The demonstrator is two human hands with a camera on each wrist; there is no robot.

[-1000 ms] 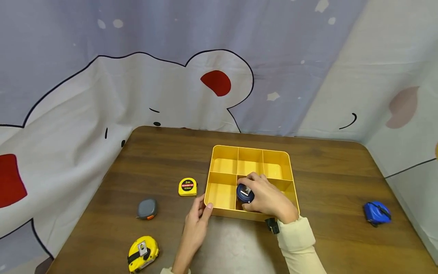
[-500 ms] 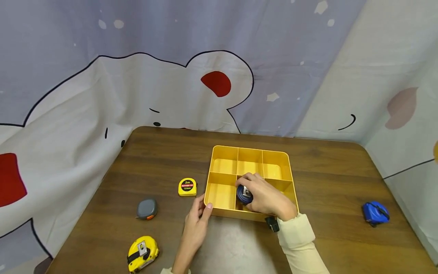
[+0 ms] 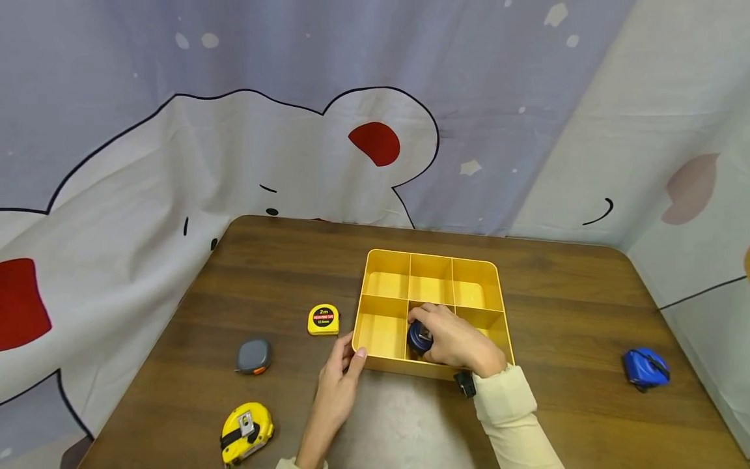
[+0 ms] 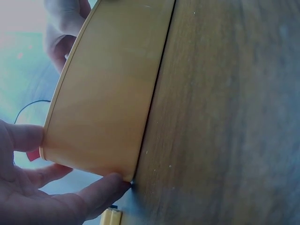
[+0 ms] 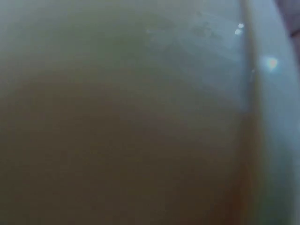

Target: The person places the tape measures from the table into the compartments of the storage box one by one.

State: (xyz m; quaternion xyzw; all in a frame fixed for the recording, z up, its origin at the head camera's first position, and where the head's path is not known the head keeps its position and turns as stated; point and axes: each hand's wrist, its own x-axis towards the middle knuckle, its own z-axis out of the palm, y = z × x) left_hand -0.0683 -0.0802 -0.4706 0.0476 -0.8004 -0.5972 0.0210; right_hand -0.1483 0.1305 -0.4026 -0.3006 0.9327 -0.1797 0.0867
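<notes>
In the head view, my right hand (image 3: 454,335) grips a round dark blue tape measure (image 3: 417,339) inside the front middle compartment of a yellow divided box (image 3: 381,298). Its fingers curl over the far side, and the hand hides part of it. My left hand (image 3: 340,378) holds the box's near left corner. In the left wrist view the thumb of the left hand (image 4: 28,187) lies at the rim, and the fingers touch the side and lower corner of the box (image 4: 103,103). The right wrist view is a close blur.
Left of the box lie a small yellow tape measure (image 3: 323,320), a grey one (image 3: 254,356) and a larger yellow and black one (image 3: 247,432). A blue tape measure (image 3: 646,367) lies far right on the wooden table (image 3: 574,312). A patterned curtain (image 3: 281,156) hangs behind.
My right hand has lowered the dark blue tape measure slightly deeper into the front middle compartment. The left hand stays at the box corner.
</notes>
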